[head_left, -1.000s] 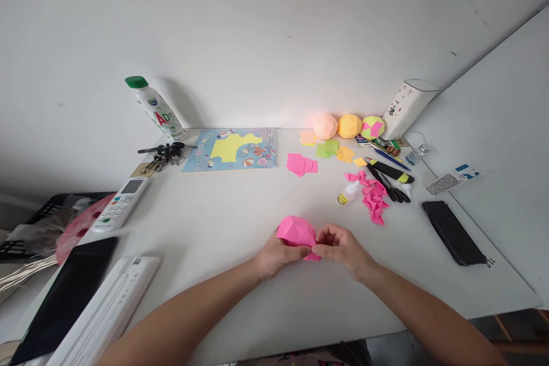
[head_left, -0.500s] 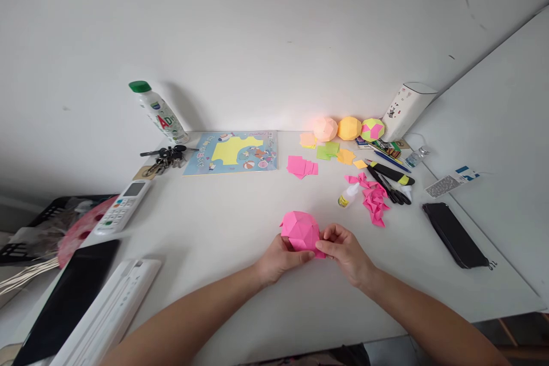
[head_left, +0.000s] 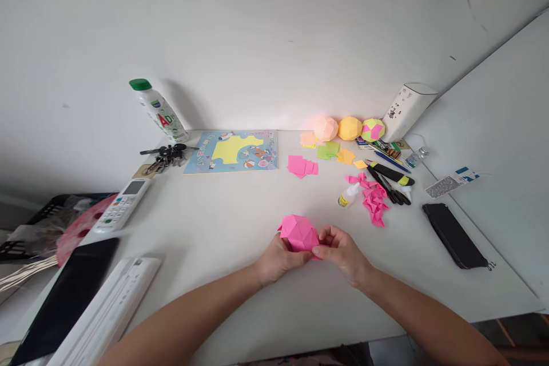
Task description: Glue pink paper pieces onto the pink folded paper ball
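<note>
Drawn slightly nearer the body than half a second ago, the pink faceted paper piece (head_left: 298, 231) sits between the two hands at the near part of the white tabletop (head_left: 223, 214), gripped from its near left side by the left hand (head_left: 277, 258) and pinched at its lower right edge by the right hand (head_left: 343, 250). Meanwhile the right thumb has come down and inward, close beside the left thumb's tip. Its domed side bulges upward; being roundish, it shows no clear long axis.
</note>
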{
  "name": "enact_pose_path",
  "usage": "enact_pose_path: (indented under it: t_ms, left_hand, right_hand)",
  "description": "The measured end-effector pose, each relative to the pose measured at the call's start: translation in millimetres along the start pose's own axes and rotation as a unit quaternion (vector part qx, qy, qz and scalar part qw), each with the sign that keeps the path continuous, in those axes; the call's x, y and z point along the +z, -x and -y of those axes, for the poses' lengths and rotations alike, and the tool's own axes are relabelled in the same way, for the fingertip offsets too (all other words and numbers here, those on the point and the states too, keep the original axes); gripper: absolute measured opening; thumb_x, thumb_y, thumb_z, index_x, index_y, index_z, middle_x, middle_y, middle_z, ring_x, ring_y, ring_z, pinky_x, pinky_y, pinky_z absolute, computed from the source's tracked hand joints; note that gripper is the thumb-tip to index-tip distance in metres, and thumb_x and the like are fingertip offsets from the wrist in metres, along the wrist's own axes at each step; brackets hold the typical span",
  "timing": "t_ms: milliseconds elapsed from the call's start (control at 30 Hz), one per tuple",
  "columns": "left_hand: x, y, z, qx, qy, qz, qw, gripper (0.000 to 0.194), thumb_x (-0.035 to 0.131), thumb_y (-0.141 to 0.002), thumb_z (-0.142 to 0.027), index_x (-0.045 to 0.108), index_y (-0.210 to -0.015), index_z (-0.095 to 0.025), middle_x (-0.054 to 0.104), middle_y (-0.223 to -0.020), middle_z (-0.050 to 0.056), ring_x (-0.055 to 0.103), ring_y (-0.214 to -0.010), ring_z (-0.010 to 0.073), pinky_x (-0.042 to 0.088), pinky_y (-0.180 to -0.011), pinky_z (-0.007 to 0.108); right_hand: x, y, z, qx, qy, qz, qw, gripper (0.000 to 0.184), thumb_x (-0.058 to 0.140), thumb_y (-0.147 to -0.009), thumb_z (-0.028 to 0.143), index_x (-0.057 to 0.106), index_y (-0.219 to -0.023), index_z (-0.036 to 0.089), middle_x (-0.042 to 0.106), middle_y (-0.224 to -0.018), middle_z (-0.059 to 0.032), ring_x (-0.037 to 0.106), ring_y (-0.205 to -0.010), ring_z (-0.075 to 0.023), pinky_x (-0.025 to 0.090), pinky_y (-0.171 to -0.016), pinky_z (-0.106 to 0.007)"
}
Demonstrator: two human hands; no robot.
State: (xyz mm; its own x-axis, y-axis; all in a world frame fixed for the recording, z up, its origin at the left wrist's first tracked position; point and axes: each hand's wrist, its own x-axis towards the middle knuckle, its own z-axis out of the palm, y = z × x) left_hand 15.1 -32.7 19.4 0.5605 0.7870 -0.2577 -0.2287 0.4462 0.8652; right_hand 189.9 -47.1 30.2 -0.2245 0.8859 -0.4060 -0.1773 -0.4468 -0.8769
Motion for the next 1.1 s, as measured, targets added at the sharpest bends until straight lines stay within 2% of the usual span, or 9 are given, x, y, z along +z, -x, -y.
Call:
enact_pose_path:
  t_ms: [233,467,700,833,967,1033,1100]
  left_hand:
    - [-1.7,-0.5,0.0,0.0,-0.004,0.001,1.0,0.035,0.076,-0.063,-0.03,0.065,-0.09,-0.012,0.065,-0.08,0.007,0.059,-0.076,0.0195,0.045,-0.069,0.03]
    - [0.4,-0.8,-4.3,0.005,0.004,0.023,1.0,0.028,0.073,-0.067,-0.027,0.067,-0.091,-0.013,0.067,-0.084,0.007,0.059,-0.08,0.0187,0.046,-0.075,0.031]
    - [-1.8,-0.7,-0.5,-0.01,-0.005,0.007,1.0,0.022,0.074,-0.066,-0.027,0.067,-0.079,-0.011,0.06,-0.067,0.002,0.051,-0.061,0.0117,0.041,-0.06,0.025]
    - [-0.7,0.4,-2.3,-0.01,-0.005,0.011,1.0,0.024,0.073,-0.067,-0.026,0.066,-0.085,-0.012,0.062,-0.074,0.003,0.053,-0.068,0.0131,0.042,-0.065,0.026]
    - [-1.2,0.3,-2.9,-0.02,-0.009,-0.007,1.0,0.024,0.076,-0.064,-0.029,0.062,-0.074,-0.012,0.054,-0.063,-0.001,0.048,-0.059,0.0108,0.039,-0.058,0.025]
    - [-2.6,-0.3,-1.4,-0.018,-0.008,0.008,1.0,0.025,0.075,-0.065,-0.032,0.061,-0.07,-0.012,0.053,-0.061,-0.001,0.048,-0.058,0.0105,0.039,-0.059,0.025]
    - [-4.5,-1.4,0.6,0.0,-0.004,0.029,1.0,0.026,0.073,-0.069,-0.036,0.063,-0.073,-0.012,0.058,-0.067,0.001,0.052,-0.064,0.0127,0.042,-0.066,0.027]
  right_hand:
    - [1.3,-0.3,1.2,-0.01,0.006,-0.012,1.0,0.03,0.078,-0.062,0.032,0.053,-0.072,0.02,0.054,-0.066,0.0042,0.049,-0.061,-0.0103,0.04,-0.061,-0.026]
    - [-0.3,-0.8,0.9,-0.022,0.016,-0.007,1.0,0.024,0.075,-0.066,0.033,0.057,-0.075,0.02,0.053,-0.068,0.0035,0.047,-0.063,-0.0107,0.038,-0.063,-0.026]
    - [-0.5,-1.1,0.4,-0.033,0.01,-0.034,0.999,0.022,0.076,-0.063,0.029,0.057,-0.069,0.02,0.05,-0.066,0.0043,0.045,-0.062,-0.0102,0.038,-0.062,-0.026]
    - [-0.2,-0.3,3.3,-0.036,0.032,-0.026,0.998,0.02,0.074,-0.066,0.034,0.061,-0.072,0.019,0.053,-0.067,0.0026,0.046,-0.062,-0.0111,0.039,-0.063,-0.027]
    - [-0.3,-0.4,4.0,-0.043,0.031,-0.041,0.998,0.021,0.076,-0.064,0.032,0.06,-0.069,0.019,0.052,-0.064,0.0041,0.045,-0.06,-0.01,0.038,-0.061,-0.026]
    - [-1.7,-1.9,3.1,-0.044,0.028,-0.048,0.997,0.021,0.076,-0.064,0.032,0.06,-0.068,0.019,0.051,-0.062,0.0046,0.044,-0.058,-0.0095,0.037,-0.06,-0.026]
    - [-4.4,-4.4,1.9,-0.038,0.016,-0.057,0.998,0.022,0.077,-0.065,0.033,0.061,-0.07,0.019,0.054,-0.064,0.0037,0.045,-0.06,-0.0101,0.038,-0.061,-0.026]
